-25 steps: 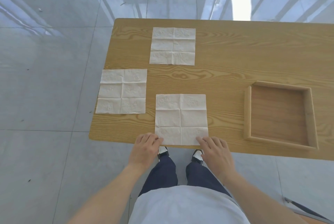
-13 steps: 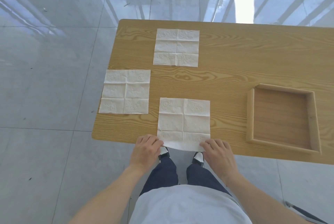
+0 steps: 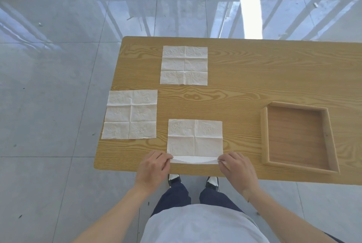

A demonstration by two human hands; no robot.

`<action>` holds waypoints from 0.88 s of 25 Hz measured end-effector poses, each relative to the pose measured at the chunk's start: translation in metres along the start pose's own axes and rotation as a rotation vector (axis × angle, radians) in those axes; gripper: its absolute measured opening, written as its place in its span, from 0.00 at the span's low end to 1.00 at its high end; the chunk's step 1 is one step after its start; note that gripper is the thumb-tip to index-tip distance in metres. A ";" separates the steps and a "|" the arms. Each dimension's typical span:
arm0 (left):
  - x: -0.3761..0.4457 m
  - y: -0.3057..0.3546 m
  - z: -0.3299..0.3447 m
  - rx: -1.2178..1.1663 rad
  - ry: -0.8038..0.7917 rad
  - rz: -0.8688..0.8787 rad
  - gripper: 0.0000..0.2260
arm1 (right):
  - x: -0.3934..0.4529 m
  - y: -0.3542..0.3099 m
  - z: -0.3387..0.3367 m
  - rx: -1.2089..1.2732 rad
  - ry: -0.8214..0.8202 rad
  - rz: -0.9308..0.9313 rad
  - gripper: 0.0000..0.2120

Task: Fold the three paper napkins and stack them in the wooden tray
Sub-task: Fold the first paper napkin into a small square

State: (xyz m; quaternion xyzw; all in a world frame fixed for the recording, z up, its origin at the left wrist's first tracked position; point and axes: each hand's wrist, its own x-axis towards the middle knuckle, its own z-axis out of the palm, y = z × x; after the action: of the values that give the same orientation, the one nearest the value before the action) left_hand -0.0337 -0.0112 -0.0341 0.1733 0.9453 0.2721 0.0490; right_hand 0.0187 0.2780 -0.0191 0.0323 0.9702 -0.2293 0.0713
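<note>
Three napkins point(image 3: 195, 137), one tray point(image 3: 264, 135), two hands point(image 3: 151, 168)

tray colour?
Light brown wood, wooden tray; head view.

Two bare forearms reach forward from the bottom of the view, palms facing down. The left hand point(image 3: 152, 167) and right hand point(image 3: 238, 169) sit level with each other, apart, each with fingers point(image 3: 166, 159) curled in a pinch.
</note>
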 end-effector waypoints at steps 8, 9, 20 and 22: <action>0.051 -0.004 -0.007 -0.061 -0.034 -0.154 0.06 | 0.045 0.002 -0.012 0.063 -0.050 0.099 0.04; 0.055 -0.005 -0.006 -0.060 -0.045 -0.170 0.06 | 0.050 0.002 -0.012 0.060 -0.063 0.109 0.05; 0.082 -0.008 0.007 -0.025 -0.127 -0.284 0.08 | 0.091 -0.002 -0.005 -0.031 -0.150 0.213 0.07; 0.081 -0.010 0.008 -0.009 -0.133 -0.267 0.08 | 0.091 -0.001 -0.003 -0.063 -0.156 0.248 0.07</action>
State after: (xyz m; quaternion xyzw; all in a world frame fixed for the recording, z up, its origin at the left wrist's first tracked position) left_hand -0.1109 0.0134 -0.0461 0.0634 0.9534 0.2552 0.1483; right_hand -0.0719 0.2813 -0.0306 0.1317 0.9570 -0.1900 0.1751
